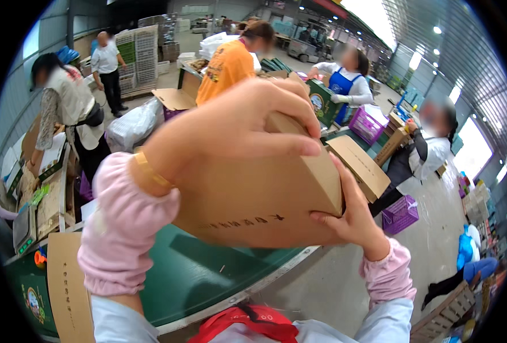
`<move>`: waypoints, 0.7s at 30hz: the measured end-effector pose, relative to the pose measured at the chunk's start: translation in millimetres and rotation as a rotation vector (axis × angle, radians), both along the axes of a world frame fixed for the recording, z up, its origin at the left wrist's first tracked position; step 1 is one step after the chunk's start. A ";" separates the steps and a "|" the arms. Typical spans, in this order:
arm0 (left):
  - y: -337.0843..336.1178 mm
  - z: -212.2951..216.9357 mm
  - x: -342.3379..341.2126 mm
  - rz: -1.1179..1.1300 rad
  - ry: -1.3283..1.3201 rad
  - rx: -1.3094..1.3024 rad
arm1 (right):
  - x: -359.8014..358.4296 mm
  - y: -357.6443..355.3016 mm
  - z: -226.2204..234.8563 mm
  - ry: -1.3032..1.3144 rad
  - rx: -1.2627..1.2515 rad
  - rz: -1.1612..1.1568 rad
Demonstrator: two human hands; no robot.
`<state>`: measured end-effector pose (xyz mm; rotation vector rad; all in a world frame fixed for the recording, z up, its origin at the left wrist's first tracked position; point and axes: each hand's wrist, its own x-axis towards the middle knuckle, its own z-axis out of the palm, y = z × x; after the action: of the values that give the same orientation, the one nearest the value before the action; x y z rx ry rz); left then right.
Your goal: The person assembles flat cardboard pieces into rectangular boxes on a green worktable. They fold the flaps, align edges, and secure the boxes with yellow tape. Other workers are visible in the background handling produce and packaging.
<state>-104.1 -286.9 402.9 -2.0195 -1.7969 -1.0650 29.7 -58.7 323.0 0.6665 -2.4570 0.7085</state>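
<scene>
Between my two hands a brown cardboard box point(247, 194) is held up in the air, tilted, with a line of dark print along its near face. My left hand point(253, 117) reaches over its upper edge, fingers curled and thumb stretched along the top. The lower right corner is gripped by my right hand point(353, 208), thumb on the near face and fingers along the side. Below the box runs a green conveyor belt point(207, 274) with a pale metal edge. The box's far side is hidden.
Another carton point(359, 166) lies beyond the box, and one point(67, 286) stands at lower left beside a green box point(33, 303). A scale point(26, 228) sits at left. Purple crates point(400, 215) stand at right. Several people work around the belt, one in an orange shirt point(225, 68).
</scene>
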 end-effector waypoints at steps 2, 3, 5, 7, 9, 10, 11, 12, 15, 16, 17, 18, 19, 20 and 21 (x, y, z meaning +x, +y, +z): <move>44.5 -21.8 -7.7 -0.054 -0.054 -0.044 | 19.2 22.4 -24.2 -0.079 -0.036 -0.108; 69.1 -30.5 -3.2 -0.087 -0.105 -0.062 | 29.8 37.3 -39.4 -0.146 -0.061 -0.162; 126.8 -30.0 6.2 -0.086 -0.138 -0.259 | 49.2 63.9 -71.4 -0.208 -0.278 -0.127; 176.4 -4.5 36.3 0.014 -0.047 -0.615 | 64.2 72.5 -101.1 -0.239 -0.575 -0.063; 225.7 2.2 56.1 -0.026 0.079 -0.770 | 84.7 90.7 -133.2 -0.221 -0.681 -0.117; 236.7 -4.4 60.2 -0.046 0.096 -0.661 | 92.7 95.3 -144.4 -0.233 -0.886 -0.121; 239.9 -18.8 55.8 -0.036 0.107 -0.570 | 93.1 96.2 -159.8 -0.270 -1.103 -0.094; 269.1 -31.8 53.4 -0.145 0.109 -0.421 | 117.7 132.5 -176.4 -0.242 -1.104 -0.231; 274.5 -3.2 -14.8 -0.063 0.001 -0.251 | 189.2 227.8 -217.7 -0.226 -1.276 -0.484; 252.1 1.0 -42.0 0.097 -0.029 -0.231 | 220.8 262.6 -232.2 -0.214 -1.188 -0.527; 236.5 0.8 -70.6 0.237 -0.073 -0.217 | 251.8 283.6 -234.4 -0.245 -1.296 -0.602; 215.1 -17.5 -103.2 0.431 0.043 -0.177 | 281.0 302.7 -230.1 -0.284 -1.399 -0.677; 182.6 -47.3 -128.7 0.597 0.182 -0.016 | 305.8 323.8 -234.6 -0.355 -1.448 -0.656; 154.7 -82.4 -133.8 0.762 0.149 -0.078 | 336.5 344.7 -236.9 -0.416 -1.490 -0.666; 111.5 -126.7 -149.2 0.928 -0.032 -0.236 | 350.5 357.8 -237.6 -0.486 -1.534 -0.698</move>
<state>-253.3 -175.4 276.2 -0.9786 -2.5343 -0.5973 380.2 299.1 85.4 -0.9477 -1.4707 2.0813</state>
